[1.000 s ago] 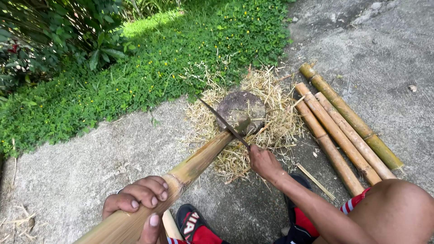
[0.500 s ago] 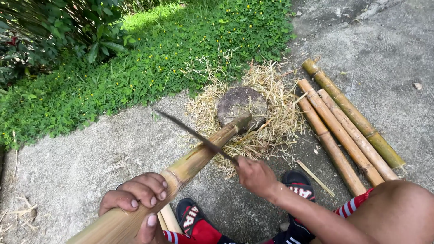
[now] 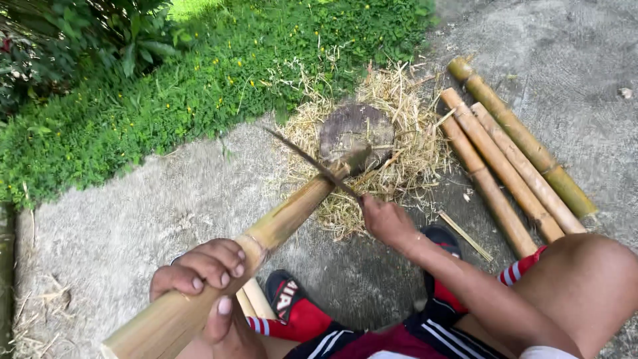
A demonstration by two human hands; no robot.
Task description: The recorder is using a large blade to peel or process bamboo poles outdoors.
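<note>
The left hand (image 3: 203, 272) is closed around the near part of a long yellow-green bamboo pole (image 3: 266, 233), with the fingers curled over the top and the thumb under it. The right hand (image 3: 385, 219) is closed on the handle of a thin dark curved blade (image 3: 309, 163), which lies across the far part of the pole, touching it. The pole goes from the near left up to the middle, and its far end rests on a round grey wooden block (image 3: 355, 129). This block sits in a heap of dry pale bamboo shavings (image 3: 399, 113) on the grey concrete ground (image 3: 166, 199). To the right of the heap, four cut brown-green bamboo pieces (image 3: 505, 156) lie side by side, touching each other. On the far left there is green grass with small yellow flowers (image 3: 219, 73). Near the bottom, a red and black sandal (image 3: 289, 302) is under the pole.
</note>
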